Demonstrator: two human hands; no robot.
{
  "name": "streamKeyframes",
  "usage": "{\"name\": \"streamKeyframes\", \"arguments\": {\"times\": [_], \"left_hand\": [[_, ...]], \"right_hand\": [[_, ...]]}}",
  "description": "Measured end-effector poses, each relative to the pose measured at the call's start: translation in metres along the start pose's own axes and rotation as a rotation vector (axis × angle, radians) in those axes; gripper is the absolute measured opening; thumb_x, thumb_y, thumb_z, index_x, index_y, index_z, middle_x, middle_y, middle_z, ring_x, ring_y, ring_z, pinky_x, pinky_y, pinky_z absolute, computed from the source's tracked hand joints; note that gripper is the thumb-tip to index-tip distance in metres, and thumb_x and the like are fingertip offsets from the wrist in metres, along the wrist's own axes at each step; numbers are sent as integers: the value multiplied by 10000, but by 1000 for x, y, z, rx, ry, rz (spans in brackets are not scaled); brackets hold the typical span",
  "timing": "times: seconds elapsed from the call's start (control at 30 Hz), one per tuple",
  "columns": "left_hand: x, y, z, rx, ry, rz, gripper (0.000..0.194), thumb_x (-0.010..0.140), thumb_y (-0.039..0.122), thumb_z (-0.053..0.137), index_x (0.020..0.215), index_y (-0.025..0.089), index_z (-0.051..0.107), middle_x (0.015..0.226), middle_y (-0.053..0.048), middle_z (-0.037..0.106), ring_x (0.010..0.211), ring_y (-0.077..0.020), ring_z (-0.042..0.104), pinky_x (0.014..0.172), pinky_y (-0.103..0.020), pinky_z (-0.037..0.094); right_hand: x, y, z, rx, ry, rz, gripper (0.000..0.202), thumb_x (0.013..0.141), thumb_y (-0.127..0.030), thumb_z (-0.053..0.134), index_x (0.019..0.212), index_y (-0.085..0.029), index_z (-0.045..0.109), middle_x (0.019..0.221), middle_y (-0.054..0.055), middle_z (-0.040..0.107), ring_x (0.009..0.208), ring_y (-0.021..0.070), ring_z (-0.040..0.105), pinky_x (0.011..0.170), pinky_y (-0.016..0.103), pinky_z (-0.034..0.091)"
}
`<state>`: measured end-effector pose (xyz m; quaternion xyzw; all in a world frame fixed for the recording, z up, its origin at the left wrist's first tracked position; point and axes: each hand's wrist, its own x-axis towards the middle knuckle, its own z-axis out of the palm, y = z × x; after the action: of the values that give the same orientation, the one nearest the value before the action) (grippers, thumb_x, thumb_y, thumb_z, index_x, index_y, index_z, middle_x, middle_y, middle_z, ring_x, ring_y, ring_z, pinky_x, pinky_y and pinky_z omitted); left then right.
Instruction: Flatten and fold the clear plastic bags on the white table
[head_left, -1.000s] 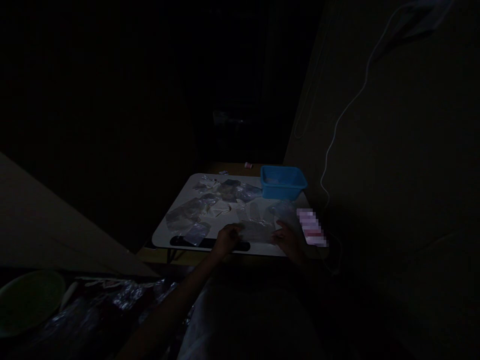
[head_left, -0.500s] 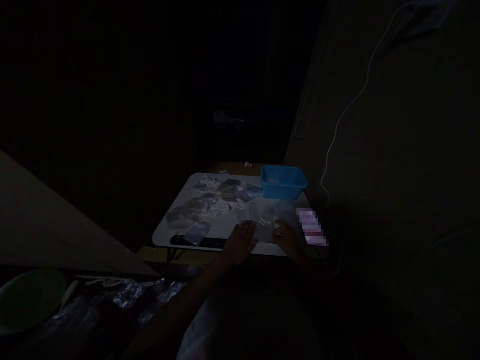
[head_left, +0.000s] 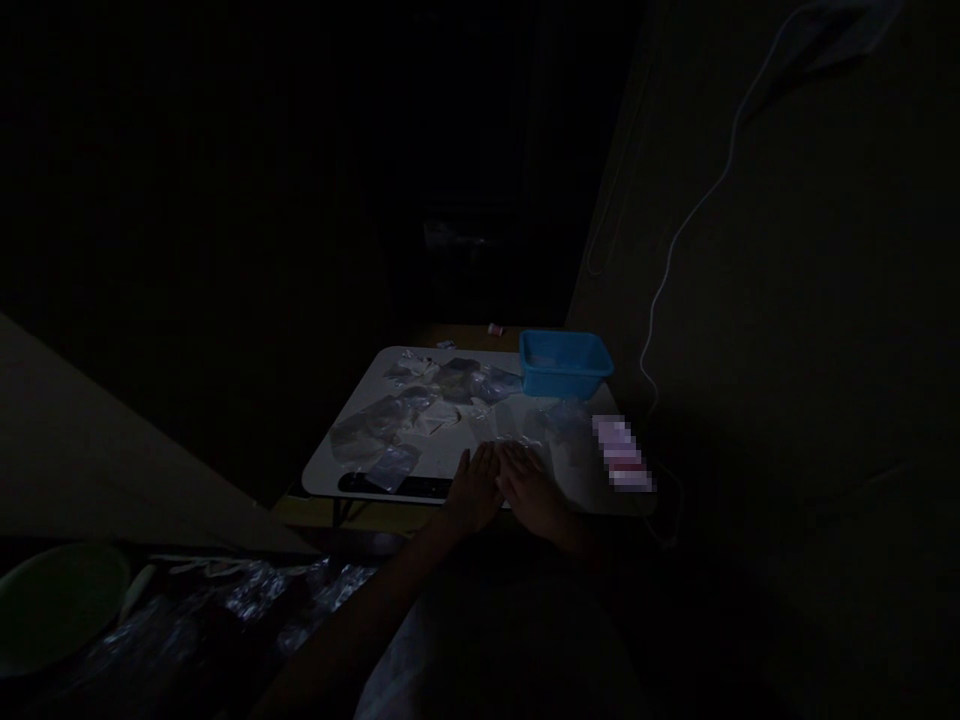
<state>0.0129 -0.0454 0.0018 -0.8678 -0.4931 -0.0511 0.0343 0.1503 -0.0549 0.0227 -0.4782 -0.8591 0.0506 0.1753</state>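
Observation:
Side by side at the front of a white table (head_left: 435, 455), my left hand (head_left: 475, 488) and my right hand (head_left: 529, 488) lie flat with fingers stretched out. They touch or nearly touch each other. Under and just beyond the fingertips is a clear plastic bag (head_left: 517, 425), partly covered by my hands. More clear plastic bags (head_left: 371, 430) are spread over the left part of the table, with a small one (head_left: 394, 467) at the front edge. The picture is very dark, so the bags' outlines are hard to make out.
A blue plastic basin (head_left: 566, 383) stands at the table's back right corner. A blurred-out lit phone-like object (head_left: 622, 455) lies at the right edge. A white cable (head_left: 679, 235) hangs along the right wall. Shiny crumpled plastic (head_left: 259, 590) and a green round tray-like item (head_left: 64, 605) sit lower left.
My right hand has moved left, from the bag's right side to beside my left hand, and its bent fingers are now stretched flat. My left hand has hardly moved.

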Motion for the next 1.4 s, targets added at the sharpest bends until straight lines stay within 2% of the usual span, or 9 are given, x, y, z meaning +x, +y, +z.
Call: {"name": "streamKeyframes", "arguments": {"times": [0.17, 0.33, 0.53, 0.63, 0.73, 0.9, 1.07, 1.3, 1.4], "left_hand": [[0, -2, 6, -41, 1, -7, 539, 847, 357, 294, 1314, 91, 254, 1369, -140, 247, 1267, -268, 154, 1000, -467, 134], [-2, -1, 6, -74, 63, -74, 586, 859, 453, 239, 1292, 61, 288, 1347, -181, 275, 1259, -290, 170, 985, -497, 136], [-5, -7, -2, -83, 55, -117, 558, 872, 445, 201, 1279, 80, 313, 1334, -179, 304, 1250, -267, 215, 972, -519, 141], [-2, -10, -6, -84, 94, -104, 532, 884, 410, 185, 1287, 81, 298, 1341, -164, 299, 1250, -260, 215, 979, -500, 149], [5, -8, -7, -90, 135, 1, 502, 887, 367, 205, 1306, 96, 261, 1367, -130, 259, 1261, -237, 187, 1002, -453, 143], [12, -3, 2, -78, 41, 78, 506, 865, 327, 269, 1305, 78, 264, 1360, -140, 269, 1261, -235, 188, 1008, -443, 140], [7, -8, 6, -58, 38, 27, 517, 874, 374, 246, 1308, 94, 259, 1360, -148, 263, 1257, -247, 202, 988, -479, 165], [-3, -25, 0, -90, 18, -38, 523, 881, 406, 234, 1309, 105, 253, 1357, -154, 263, 1255, -253, 206, 973, -527, 146], [-10, -30, -3, -122, 56, 47, 582, 861, 455, 275, 1326, 112, 203, 1367, -156, 238, 1261, -247, 187, 988, -512, 120]], "right_hand": [[-3, 5, 16, -156, -70, 30, 525, 874, -396, 178, 1308, -115, 268, 1362, 93, 272, 1271, 196, 168, 1038, 436, 76], [-16, 32, 14, -209, -18, 100, 524, 869, -404, 206, 1296, -113, 292, 1352, 117, 283, 1259, 218, 207, 1022, 470, 69], [-23, 54, 9, -235, -8, 187, 498, 871, -385, 212, 1261, -111, 354, 1333, 137, 317, 1246, 231, 238, 1000, 501, 87], [-18, 50, 3, -241, 16, 213, 501, 873, -376, 206, 1253, -91, 365, 1332, 145, 318, 1248, 236, 231, 1001, 504, 76], [-10, 36, -1, -219, 20, 113, 498, 874, -383, 204, 1273, -117, 338, 1344, 114, 307, 1260, 217, 202, 1018, 480, 57], [-2, 21, 9, -189, -25, -12, 508, 877, -402, 182, 1295, -136, 293, 1349, 91, 302, 1262, 194, 201, 1027, 471, 41], [-8, 30, 15, -215, -12, 28, 523, 871, -429, 200, 1289, -133, 305, 1349, 109, 297, 1261, 208, 203, 1020, 489, 26], [-20, 49, 5, -234, -5, 123, 478, 871, -369, 223, 1259, -124, 358, 1331, 126, 326, 1248, 226, 235, 1000, 524, 55], [-27, 52, 2, -224, -1, 92, 475, 862, -365, 255, 1263, -129, 351, 1335, 120, 322, 1250, 224, 229, 1002, 519, 60]]}}
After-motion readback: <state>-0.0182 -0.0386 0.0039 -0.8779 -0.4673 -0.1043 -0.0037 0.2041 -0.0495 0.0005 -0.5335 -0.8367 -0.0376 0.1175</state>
